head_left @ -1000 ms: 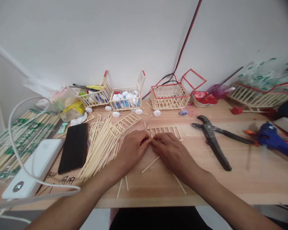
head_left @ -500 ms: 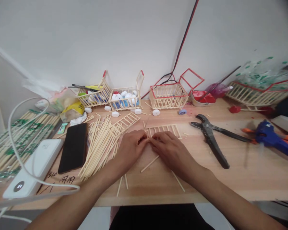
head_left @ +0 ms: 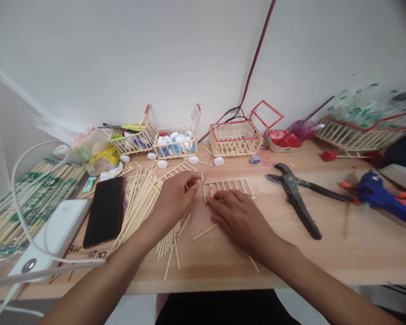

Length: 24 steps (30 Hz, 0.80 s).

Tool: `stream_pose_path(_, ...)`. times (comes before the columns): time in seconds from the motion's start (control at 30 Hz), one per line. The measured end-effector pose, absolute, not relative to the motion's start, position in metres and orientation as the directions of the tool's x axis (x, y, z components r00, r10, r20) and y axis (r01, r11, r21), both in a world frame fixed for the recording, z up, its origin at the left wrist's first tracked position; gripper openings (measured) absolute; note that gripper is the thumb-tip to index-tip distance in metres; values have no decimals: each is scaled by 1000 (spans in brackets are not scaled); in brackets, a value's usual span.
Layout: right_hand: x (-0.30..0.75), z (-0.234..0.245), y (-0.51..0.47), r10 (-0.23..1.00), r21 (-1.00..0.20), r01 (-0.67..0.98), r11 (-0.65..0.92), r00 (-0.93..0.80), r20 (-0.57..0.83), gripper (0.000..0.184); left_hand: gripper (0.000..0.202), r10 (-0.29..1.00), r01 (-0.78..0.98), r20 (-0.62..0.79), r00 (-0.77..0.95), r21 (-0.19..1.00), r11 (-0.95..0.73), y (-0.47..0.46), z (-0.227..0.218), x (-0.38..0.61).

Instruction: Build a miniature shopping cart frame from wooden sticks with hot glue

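Observation:
My left hand [head_left: 176, 194] is raised a little left of a small ladder-like frame of thin wooden sticks [head_left: 230, 184]. Its fingers are half curled, with a gap between thumb and fingertips, and I see nothing in them. My right hand [head_left: 238, 219] lies low over the frame's near side, its fingertips closed on the lower left corner; the palm hides part of the frame. A loose stick [head_left: 205, 232] rests beside the right hand. Under and behind my left forearm spreads a pile of cut sticks [head_left: 138, 212], with a second ladder-like piece [head_left: 179, 169] at its far end.
Small stick-built carts [head_left: 237, 137] line the wall, one holding white and blue wheels. Black cutting pliers [head_left: 296, 196] and a blue glue gun [head_left: 372, 189] lie to the right. A phone [head_left: 104, 210], a white power bank [head_left: 50, 237] with cable, and bagged sticks [head_left: 37, 194] occupy the left.
My hands were together at the frame's left end; the left has drawn away to the left and its fingers have parted. My right hand stays at the corner, slightly lower.

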State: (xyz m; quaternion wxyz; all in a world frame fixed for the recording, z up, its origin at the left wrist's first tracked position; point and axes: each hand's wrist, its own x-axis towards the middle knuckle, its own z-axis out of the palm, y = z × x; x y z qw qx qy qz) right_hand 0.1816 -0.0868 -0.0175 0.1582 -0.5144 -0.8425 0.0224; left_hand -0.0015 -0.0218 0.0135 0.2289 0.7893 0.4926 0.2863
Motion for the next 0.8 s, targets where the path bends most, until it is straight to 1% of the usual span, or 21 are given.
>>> stream_pose_path(0.07, 180, -17, -88, 880, -191, 868, 459, -415, 230, 31, 20, 901, 669, 232, 365, 608, -428, -16, 16, 0)
stream_pose_path(0.17, 177, -16, -89, 888, -174, 880, 443, -404, 219, 30, 15, 884, 711, 194, 425, 533, -459, -7, 13, 6)
stream_pose_path(0.23, 176, -14, -90, 892, -155, 888, 433, -396, 218, 29, 15, 884, 738, 171, 434, 496, -458, -1, 6, 12)
stream_pose_path(0.4, 174, -13, -90, 883, -117, 889, 443, -410, 228, 32, 23, 866, 762, 256, 429, 413, -500, 6, -8, 22)
stream_pose_path(0.47, 174, -13, -90, 882, -116, 889, 444, -411, 230, 31, 25, 866, 769, 264, 425, 398, -499, 6, -8, 23)
stream_pose_path(0.57, 174, -15, -90, 882, -115, 891, 440, -405, 240, 31, 28, 884, 773, 240, 400, 430, -467, 4, -5, 23)
stream_pose_path(0.73, 173, -17, -90, 875, -94, 890, 445, -411, 255, 30, 32, 909, 727, 203, 363, 548, -413, 1, -3, 20)
stream_pose_path(0.8, 174, -17, -90, 876, -91, 891, 444, -411, 251, 29, 33, 908, 710, 204, 367, 569, -414, 1, -4, 20)
